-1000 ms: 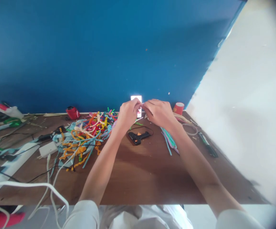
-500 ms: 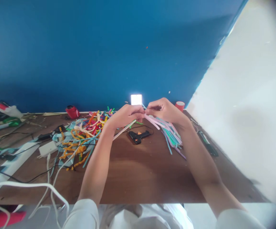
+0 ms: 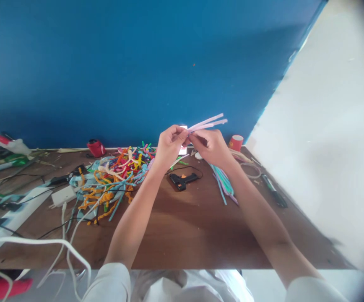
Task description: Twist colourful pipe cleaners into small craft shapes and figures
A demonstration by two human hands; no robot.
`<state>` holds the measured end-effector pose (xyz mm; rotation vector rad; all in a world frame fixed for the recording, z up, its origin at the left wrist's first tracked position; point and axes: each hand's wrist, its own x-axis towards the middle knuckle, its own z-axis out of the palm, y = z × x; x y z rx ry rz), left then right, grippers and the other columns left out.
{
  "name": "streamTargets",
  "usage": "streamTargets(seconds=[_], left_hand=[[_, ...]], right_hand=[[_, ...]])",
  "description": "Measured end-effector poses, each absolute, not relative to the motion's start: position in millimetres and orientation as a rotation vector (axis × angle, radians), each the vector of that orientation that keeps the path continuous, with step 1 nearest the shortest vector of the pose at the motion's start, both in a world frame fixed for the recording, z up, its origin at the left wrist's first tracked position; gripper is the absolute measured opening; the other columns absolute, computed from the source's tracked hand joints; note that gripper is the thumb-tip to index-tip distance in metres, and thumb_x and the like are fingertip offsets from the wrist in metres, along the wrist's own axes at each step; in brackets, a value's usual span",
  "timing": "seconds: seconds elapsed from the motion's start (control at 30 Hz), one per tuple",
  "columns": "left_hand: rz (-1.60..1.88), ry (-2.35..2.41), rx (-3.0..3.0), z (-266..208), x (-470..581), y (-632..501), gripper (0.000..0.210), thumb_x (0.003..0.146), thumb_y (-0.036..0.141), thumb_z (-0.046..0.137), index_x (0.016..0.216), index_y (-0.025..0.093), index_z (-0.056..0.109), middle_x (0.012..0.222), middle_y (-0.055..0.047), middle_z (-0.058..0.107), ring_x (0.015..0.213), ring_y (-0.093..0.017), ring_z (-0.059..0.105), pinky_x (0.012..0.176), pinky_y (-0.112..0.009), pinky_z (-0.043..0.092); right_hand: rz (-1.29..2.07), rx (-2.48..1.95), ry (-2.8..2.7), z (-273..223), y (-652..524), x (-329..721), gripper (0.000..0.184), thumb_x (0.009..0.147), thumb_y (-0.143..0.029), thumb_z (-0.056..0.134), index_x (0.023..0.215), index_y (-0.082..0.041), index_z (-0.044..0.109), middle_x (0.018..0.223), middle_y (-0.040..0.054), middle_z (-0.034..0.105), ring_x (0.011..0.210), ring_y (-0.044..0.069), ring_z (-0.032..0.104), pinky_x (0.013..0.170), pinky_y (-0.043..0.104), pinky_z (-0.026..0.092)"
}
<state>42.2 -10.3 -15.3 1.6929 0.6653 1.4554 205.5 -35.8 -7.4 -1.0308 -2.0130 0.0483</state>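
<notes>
Between my two hands, above the table, are several pale pink pipe cleaners (image 3: 207, 124), their free ends fanning up and to the right. My left hand (image 3: 171, 144) pinches them near the lower end between thumb and fingers. Right beside it, the fingertips of my right hand (image 3: 211, 147) are closed at the same end; the exact grip point is partly hidden. Under my right wrist lies a bundle of blue, green and lilac pipe cleaners (image 3: 225, 184). A black hot glue gun (image 3: 183, 181) rests on the table below my hands. Behind them a lit phone (image 3: 183, 151) stands partly covered.
Left of my arm spreads a tangled heap of multicoloured pipe cleaners (image 3: 115, 176). Farther left are a white power strip (image 3: 27, 209), an adapter (image 3: 63, 196) and loose cables. A red roll (image 3: 236, 143), a ring (image 3: 251, 170) and dark tools (image 3: 274, 191) lie right.
The pink pipe cleaners have swung from pointing down-right to pointing up-right. My left hand has turned upward, and my right hand has shifted slightly left and down. More of the phone shows below.
</notes>
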Motion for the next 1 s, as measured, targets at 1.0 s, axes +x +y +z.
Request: streamTargets(seconds=[1.0], left_hand=[[1.009,0.293,1.869,-15,19,-12,0.025,0.087,0.043,0.07,0.086,0.019,0.063,0.077,-0.002,0.07,0.071,-0.012,0.065,0.069,-0.023,0.051]], right_hand=[[0.968,-0.751,-1.889,9,-51,220,0.035,0.086,-0.051,0.069,0.075,-0.018,0.063,0.061,-0.0036,0.052,0.054,0.009,0.042,0.051,0.025,0.028]])
